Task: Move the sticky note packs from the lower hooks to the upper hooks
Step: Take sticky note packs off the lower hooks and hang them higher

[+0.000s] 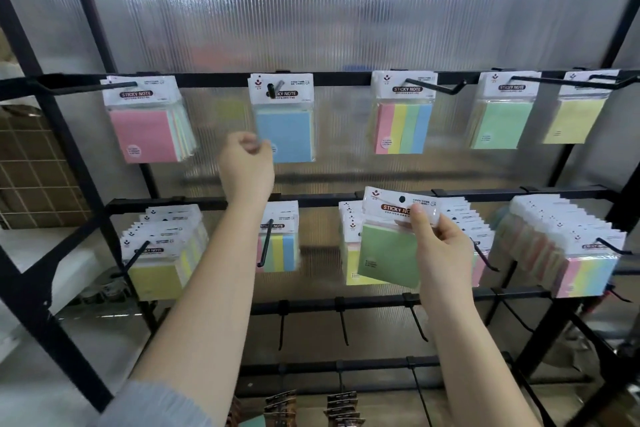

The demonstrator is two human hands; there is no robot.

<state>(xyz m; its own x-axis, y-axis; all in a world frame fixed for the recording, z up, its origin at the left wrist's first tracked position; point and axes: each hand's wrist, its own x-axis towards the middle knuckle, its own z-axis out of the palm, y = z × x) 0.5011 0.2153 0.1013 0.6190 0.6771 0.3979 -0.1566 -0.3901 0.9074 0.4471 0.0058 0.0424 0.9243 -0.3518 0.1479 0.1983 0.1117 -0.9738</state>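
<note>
Up front, the right hand [438,250] pinches a green sticky note pack in clear plastic wrap [389,255] by its white header card, thumb on the front and fingers [450,236] curled behind, holding it tilted, clear of any hook, before the middle of the lower rail [311,199]. The left hand [246,168] is raised with fingers curled at the lower left corner of the blue sticky note pack [285,130] hanging from the upper rail [346,77] of the black metal rack; whether it grips the wrap I cannot tell.
</note>
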